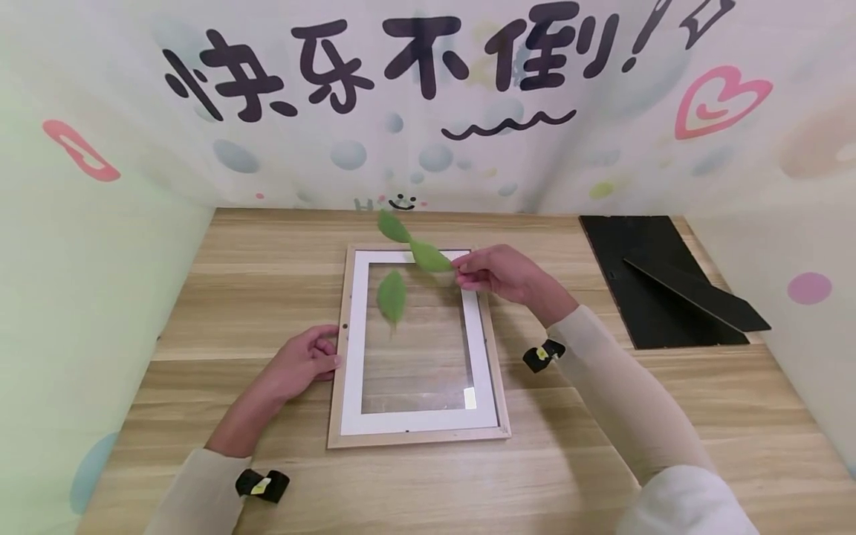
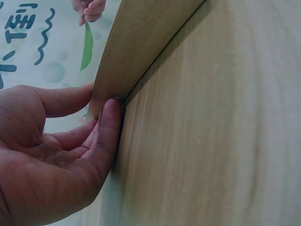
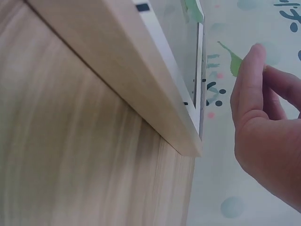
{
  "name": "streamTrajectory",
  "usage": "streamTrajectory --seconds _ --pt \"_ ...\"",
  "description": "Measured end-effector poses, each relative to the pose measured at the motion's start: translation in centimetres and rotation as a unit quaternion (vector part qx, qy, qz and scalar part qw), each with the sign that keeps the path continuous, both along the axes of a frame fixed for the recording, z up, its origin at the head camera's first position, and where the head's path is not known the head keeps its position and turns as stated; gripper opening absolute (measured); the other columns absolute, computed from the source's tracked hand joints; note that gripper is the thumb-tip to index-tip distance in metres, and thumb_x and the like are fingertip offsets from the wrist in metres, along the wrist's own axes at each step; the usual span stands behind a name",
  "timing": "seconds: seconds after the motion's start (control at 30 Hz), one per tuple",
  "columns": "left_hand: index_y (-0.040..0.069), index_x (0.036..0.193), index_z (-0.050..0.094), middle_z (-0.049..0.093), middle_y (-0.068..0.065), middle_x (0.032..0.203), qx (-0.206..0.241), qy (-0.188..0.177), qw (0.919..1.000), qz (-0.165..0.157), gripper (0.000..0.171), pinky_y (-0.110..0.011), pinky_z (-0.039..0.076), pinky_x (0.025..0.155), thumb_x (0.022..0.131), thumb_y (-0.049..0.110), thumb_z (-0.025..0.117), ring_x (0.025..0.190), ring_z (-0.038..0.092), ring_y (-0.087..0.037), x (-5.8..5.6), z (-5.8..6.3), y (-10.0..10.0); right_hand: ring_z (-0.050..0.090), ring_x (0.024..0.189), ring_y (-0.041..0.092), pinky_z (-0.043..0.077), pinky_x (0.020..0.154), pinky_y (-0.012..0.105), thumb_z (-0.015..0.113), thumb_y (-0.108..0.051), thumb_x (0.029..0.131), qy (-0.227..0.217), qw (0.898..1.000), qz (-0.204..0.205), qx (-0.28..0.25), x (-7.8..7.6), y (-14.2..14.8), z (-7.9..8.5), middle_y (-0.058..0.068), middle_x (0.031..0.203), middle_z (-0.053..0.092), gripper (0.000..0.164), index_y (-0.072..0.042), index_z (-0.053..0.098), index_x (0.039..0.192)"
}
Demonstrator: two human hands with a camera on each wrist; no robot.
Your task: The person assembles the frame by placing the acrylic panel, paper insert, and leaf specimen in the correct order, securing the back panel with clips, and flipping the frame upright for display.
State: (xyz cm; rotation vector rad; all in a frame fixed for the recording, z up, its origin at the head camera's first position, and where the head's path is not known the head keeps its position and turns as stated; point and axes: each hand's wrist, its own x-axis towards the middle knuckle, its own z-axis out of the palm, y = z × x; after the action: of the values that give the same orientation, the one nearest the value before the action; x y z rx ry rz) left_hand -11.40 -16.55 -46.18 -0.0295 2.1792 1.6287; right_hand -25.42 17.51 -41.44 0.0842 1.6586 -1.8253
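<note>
Fingers of the right hand (image 1: 501,273) are pinching one end of a green leaf (image 1: 430,256) in the head view, perhaps so near its end to spare the blade a crease. The leaf is hanging over the far part of a wooden frame (image 1: 414,438), where a white mat (image 1: 428,421) is bordering a clear pane (image 1: 417,357). A second leaf (image 1: 393,226) is meeting its other end, though whether the two are joined is escaping me; a third leaf shape (image 1: 391,297) is showing over the pane, possibly only a reflection. The frame is lying flat on the table (image 1: 247,297), and the left hand (image 1: 304,364) is holding its left side with curled fingers, presumably against sliding. A black board (image 1: 635,245) with its prop (image 1: 702,297) is lying well apart at the right, probably to leave both hands room. In the left wrist view, the thumb is touching the frame's upper edge while a fingertip is pressing its outer side, a grip seemingly suited to steadying. In the right wrist view, the pinching fingers are lying close together, partly hiding their contact with the leaf, and the hand is hovering apart from the frame, apparently keeping the leaf off the wood.
</note>
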Motion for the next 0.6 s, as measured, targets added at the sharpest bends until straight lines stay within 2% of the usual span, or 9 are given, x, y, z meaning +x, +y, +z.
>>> streamTrajectory --seconds 0.2,0.6 --pt "-0.007 0.142 0.038 0.049 -0.012 0.101 -0.004 -0.006 1.0 0.001 0.056 -0.027 0.056 0.076 0.092 0.0 0.061 0.083 0.054 -0.013 -0.1 0.1 0.0 0.068 0.076 0.017 0.058 0.075 0.027 0.055 0.002 0.094 0.0 1.0 0.004 0.01 1.2 0.4 -0.3 0.021 0.101 0.067 0.031 0.013 0.055 0.123" --pt "-0.008 0.142 0.038 0.049 -0.012 0.099 -0.002 0.0 1.0 0.0 0.056 -0.026 0.056 0.075 0.091 -0.002 0.061 0.082 0.053 -0.013 0.1 0.3 0.0 0.068 0.074 0.015 0.058 0.074 0.026 0.054 0.0 0.095 -0.004 0.999 0.026 0.028 3.1 0.7 -1.1 0.017 0.096 0.069 0.037 0.018 0.049 0.128"
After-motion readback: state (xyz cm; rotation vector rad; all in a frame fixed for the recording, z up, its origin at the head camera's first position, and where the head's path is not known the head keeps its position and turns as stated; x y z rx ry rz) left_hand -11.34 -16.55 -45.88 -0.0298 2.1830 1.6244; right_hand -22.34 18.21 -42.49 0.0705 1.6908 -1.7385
